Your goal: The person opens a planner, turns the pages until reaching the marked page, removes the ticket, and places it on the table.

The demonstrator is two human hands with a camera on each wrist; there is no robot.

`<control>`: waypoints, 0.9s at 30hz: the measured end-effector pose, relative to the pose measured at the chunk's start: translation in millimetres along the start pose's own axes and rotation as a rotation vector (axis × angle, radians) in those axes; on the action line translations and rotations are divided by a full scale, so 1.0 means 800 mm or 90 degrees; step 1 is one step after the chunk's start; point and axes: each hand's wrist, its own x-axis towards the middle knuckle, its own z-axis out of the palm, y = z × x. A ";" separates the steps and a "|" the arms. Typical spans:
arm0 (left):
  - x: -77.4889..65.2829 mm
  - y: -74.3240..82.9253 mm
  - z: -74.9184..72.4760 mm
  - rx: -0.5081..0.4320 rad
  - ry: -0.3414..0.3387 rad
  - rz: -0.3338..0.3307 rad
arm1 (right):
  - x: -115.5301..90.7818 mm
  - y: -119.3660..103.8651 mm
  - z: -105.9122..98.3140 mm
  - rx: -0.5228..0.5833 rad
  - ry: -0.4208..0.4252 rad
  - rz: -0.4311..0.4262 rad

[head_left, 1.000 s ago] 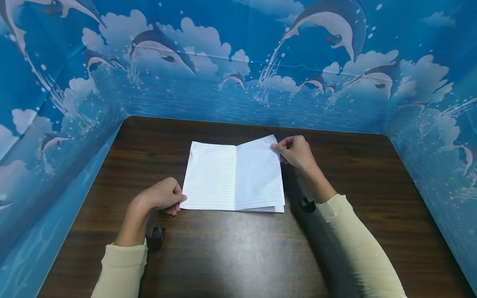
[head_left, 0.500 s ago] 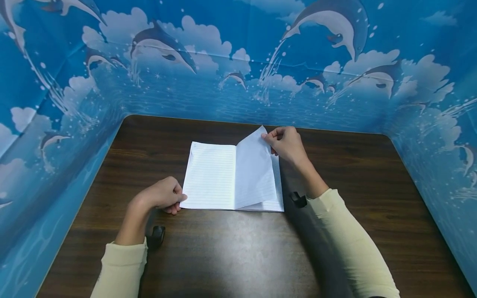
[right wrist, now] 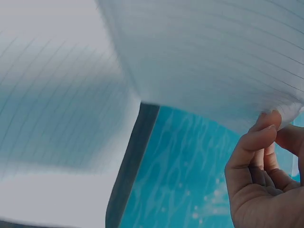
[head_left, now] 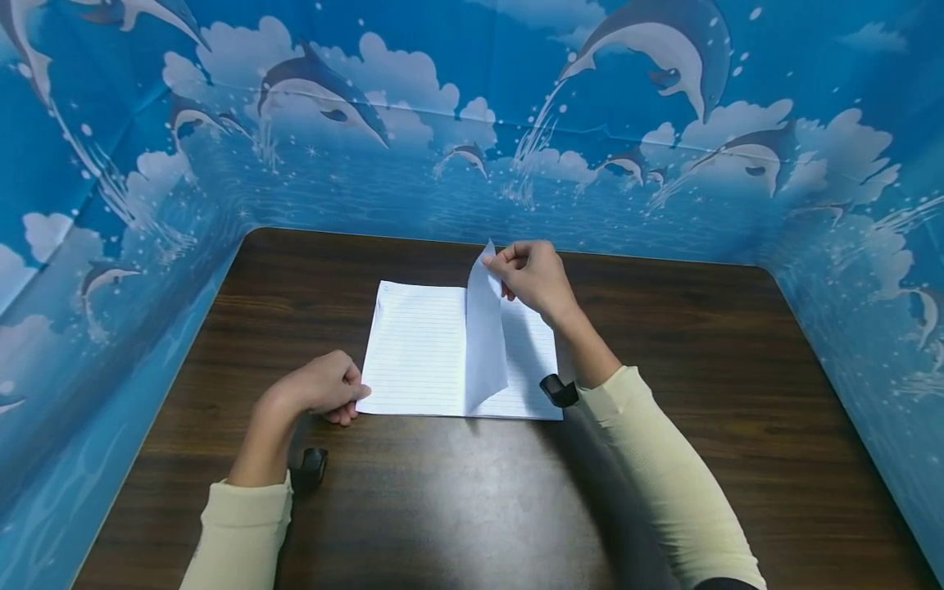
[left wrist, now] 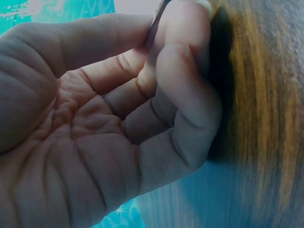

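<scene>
An open notebook point(head_left: 416, 352) with lined white pages lies on the brown table. My right hand point(head_left: 537, 277) pinches the upper outer corner of one page point(head_left: 485, 336), which stands up curved near the spine. Under it shows the lined right-hand page point(head_left: 533, 360), partly in shadow. In the right wrist view, the thumb and fingers of the right hand point(right wrist: 266, 171) grip the bent paper edge. My left hand point(head_left: 324, 385) holds the notebook's lower left corner between thumb and curled fingers. The left wrist view shows that left hand point(left wrist: 128, 104) close over the wood, the corner mostly hidden.
The dark wood table point(head_left: 457, 508) runs up to a blue curtain point(head_left: 354, 188) printed with dolphins and clouds, which encloses the back and sides. A black wrist device point(head_left: 558, 391) on the right arm overlaps the notebook's right edge.
My right hand has moved left and slightly away from me, lifting the page from the right side until it stands near the spine. The left hand stays at its corner.
</scene>
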 end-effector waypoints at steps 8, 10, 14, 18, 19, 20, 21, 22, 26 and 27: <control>-0.001 -0.004 0.001 -0.011 0.006 -0.002 | 0.009 -0.019 0.038 0.055 -0.018 -0.004; -0.001 -0.004 0.001 -0.012 0.007 0.005 | 0.011 -0.023 0.044 0.067 -0.023 0.001; -0.004 -0.001 0.000 -0.014 0.007 0.013 | 0.016 -0.029 0.058 0.090 -0.032 0.015; -0.005 0.001 0.000 -0.009 0.007 0.009 | 0.022 -0.032 0.074 0.101 -0.040 0.026; -0.005 0.001 0.001 -0.009 0.007 0.007 | 0.023 -0.032 0.078 0.105 -0.043 0.030; -0.004 0.000 0.002 -0.007 0.008 0.005 | 0.024 -0.032 0.083 0.108 -0.047 0.035; -0.003 0.000 0.002 -0.006 0.008 0.003 | 0.026 -0.032 0.089 0.112 -0.049 0.042; -0.003 0.000 0.003 -0.007 0.008 0.001 | 0.027 -0.033 0.094 0.117 -0.052 0.051; -0.001 0.001 0.004 -0.003 0.010 -0.012 | 0.032 -0.036 0.121 0.129 -0.069 0.078; -0.001 0.001 0.004 -0.002 0.010 -0.015 | 0.033 -0.036 0.128 0.127 -0.073 0.081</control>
